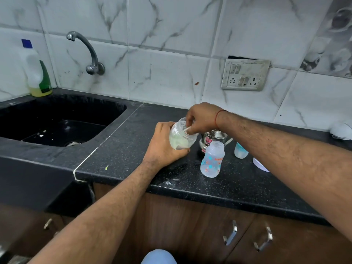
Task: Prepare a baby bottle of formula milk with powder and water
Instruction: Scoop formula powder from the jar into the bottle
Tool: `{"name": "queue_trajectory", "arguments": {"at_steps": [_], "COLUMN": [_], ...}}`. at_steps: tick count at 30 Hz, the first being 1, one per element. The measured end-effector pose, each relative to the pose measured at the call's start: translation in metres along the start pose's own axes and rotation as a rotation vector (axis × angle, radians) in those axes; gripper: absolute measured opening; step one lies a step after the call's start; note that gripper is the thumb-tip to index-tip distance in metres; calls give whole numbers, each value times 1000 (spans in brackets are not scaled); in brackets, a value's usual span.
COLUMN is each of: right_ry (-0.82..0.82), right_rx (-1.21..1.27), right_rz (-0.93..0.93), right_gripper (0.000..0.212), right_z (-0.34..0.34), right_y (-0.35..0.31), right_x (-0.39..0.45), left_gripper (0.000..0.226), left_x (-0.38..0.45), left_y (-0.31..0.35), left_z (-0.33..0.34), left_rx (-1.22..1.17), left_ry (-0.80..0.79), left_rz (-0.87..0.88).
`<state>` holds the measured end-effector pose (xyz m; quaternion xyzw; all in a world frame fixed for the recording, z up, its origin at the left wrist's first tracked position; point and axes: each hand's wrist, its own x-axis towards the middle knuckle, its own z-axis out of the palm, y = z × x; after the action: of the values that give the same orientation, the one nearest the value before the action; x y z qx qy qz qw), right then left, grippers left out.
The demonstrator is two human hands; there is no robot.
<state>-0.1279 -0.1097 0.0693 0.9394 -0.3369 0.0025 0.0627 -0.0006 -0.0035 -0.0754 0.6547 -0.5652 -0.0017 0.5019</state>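
My left hand point(163, 144) grips a clear powder jar point(182, 138), tilted, holding whitish powder, lifted just off the black counter point(133, 141). My right hand point(202, 119) reaches into the jar's open mouth, fingers pinched on a small white scoop point(187, 129) that is mostly hidden. An open, lidless baby bottle point(213, 160) with blue and orange prints stands upright just right of the jar. Behind it sits a small steel pot point(213, 139).
A black sink point(57, 119) lies to the left under a wall tap point(85, 50), with a dish soap bottle point(38, 73) at its corner. A blue-tinted bottle cap point(241, 150) and a white lid point(260, 164) lie under my right forearm. A wall socket point(245, 74) is behind.
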Motion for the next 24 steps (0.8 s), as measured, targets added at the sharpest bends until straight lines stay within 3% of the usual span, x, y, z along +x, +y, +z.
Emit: {"name": "queue_trajectory", "arguments": {"at_steps": [3, 9, 12, 18, 24], "right_ry": [245, 391, 303, 130, 93], "right_rx": [-25, -319, -317, -26, 202], "right_rz": [-139, -376, -314, -162, -58], "right_gripper": [20, 23, 23, 20, 14], "right_z": [3, 17, 21, 22, 22], "right_y": [7, 19, 18, 14, 11], "right_x": [-10, -20, -23, -27, -23], "left_gripper": [92, 89, 89, 93, 92], "left_x": [0, 0, 0, 0, 1], "left_y": [1, 5, 5, 1, 0], "left_z": [-1, -2, -2, 0, 0], "left_rx": [-48, -63, -66, -45, -62], "left_ry": [-7, -4, 2, 15, 33], "left_rz": [-29, -10, 10, 52, 36]}}
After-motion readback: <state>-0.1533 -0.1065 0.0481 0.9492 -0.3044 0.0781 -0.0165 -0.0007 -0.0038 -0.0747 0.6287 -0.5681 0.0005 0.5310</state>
